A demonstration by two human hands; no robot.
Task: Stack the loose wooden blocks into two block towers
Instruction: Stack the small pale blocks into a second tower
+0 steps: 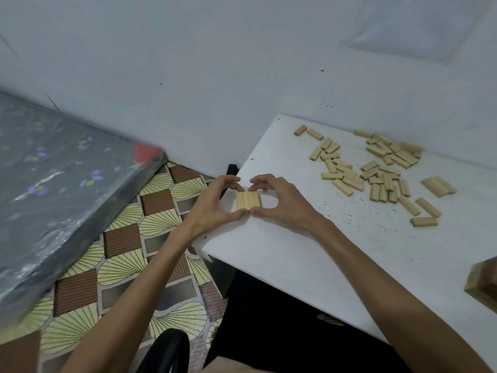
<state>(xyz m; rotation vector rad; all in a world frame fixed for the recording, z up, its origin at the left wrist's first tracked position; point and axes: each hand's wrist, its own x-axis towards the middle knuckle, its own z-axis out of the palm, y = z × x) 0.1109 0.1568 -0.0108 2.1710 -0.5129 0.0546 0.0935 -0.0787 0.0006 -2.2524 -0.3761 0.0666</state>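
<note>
- The three-block row (248,201) lies flat near the left edge of the desk (295,251), well apart from the loose blocks (376,168) scattered toward the wall.
- My left grip (215,203) and right grip (282,203) are both clamped on it — fingertips at the far ends, thumbs at the near ends.
- I judge these blocks light, stiff and smooth — easily nudged out of line, so a gentle squeeze should do.
- Each is best pinched across its long sides near the middle, then set down crosswise without dragging the layer beneath.

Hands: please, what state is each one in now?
Left hand: pinches the block row.
Right hand: pinches the same block row.
</note>
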